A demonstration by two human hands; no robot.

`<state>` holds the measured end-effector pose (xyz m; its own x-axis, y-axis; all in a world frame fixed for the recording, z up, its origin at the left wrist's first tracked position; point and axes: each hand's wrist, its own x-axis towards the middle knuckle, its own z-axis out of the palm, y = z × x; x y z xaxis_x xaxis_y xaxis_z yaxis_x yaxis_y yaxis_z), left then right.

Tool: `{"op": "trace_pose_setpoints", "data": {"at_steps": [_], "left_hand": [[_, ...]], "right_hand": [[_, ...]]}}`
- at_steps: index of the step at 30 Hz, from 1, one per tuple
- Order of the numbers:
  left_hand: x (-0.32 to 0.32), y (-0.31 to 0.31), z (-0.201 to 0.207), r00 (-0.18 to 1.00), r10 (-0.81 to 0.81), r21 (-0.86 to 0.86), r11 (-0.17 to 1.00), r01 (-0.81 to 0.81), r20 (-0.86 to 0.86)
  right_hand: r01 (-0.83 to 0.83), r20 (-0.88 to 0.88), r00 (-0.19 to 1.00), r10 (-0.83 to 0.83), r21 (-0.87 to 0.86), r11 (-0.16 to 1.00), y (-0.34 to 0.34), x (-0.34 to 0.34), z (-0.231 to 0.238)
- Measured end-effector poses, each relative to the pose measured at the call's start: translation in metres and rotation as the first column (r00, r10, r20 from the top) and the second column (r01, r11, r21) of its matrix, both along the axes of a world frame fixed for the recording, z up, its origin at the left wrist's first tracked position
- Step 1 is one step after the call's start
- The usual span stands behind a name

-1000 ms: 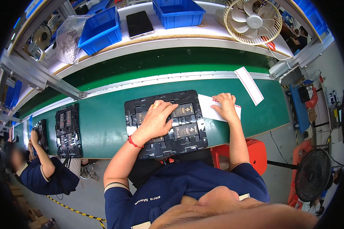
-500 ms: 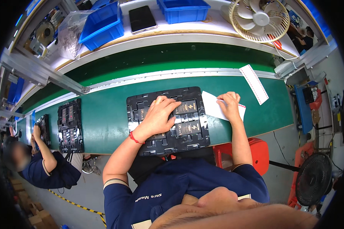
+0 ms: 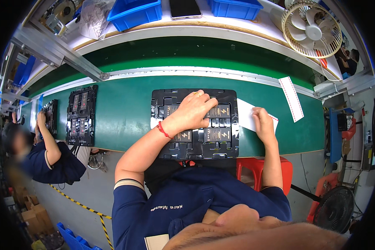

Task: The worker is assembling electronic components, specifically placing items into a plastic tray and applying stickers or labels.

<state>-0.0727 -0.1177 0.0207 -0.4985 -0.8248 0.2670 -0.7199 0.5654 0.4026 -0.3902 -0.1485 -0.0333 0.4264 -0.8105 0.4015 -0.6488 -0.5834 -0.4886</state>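
A black moulded tray (image 3: 236,143) lies on the green bench in front of me, with several flat black battery packs (image 3: 217,134) in its pockets. My left hand (image 3: 195,111) rests over the tray's middle, palm down, fingers bent and thumb apart; it covers some batteries, and I see nothing held in it. To the right of the tray lies a white sheet (image 3: 246,116) with a red dashed edge. Over this sheet my right hand (image 3: 264,125) is raised with its fingertips pinched together; whatever they may hold is too small to tell.
A white strip with red dashes (image 3: 291,100) lies farther right. Another filled black tray (image 3: 92,116) sits left, beyond it a co-worker (image 3: 56,158) at another tray. The shelf behind holds blue bins (image 3: 135,14), a phone (image 3: 185,9) and a fan (image 3: 313,32). A red stool (image 3: 285,175) stands below.
The whole view has shifted. Relative to the tray, my left hand has moved right and away from me. My right hand's fingers have drawn closer together above the sheet.
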Motion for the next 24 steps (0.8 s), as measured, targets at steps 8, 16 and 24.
{"op": "trace_pose_setpoints", "data": {"at_steps": [8,16,24], "left_hand": [[0.000,0.006,-0.010,0.965,0.094,-0.053,0.993,-0.110,-0.246],[-0.001,0.009,-0.020,0.890,0.127,-0.099,0.977,-0.188,-0.437],[0.000,0.008,-0.023,0.872,0.104,-0.141,0.971,-0.192,-0.478]], "right_hand": [[-0.180,0.592,0.806,-0.017,0.272,0.945,-0.008,0.047,0.069],[-0.464,0.654,0.757,-0.004,0.541,0.702,-0.027,0.114,0.077],[-0.487,0.456,0.864,0.212,0.653,0.580,-0.041,0.129,0.069]]}}
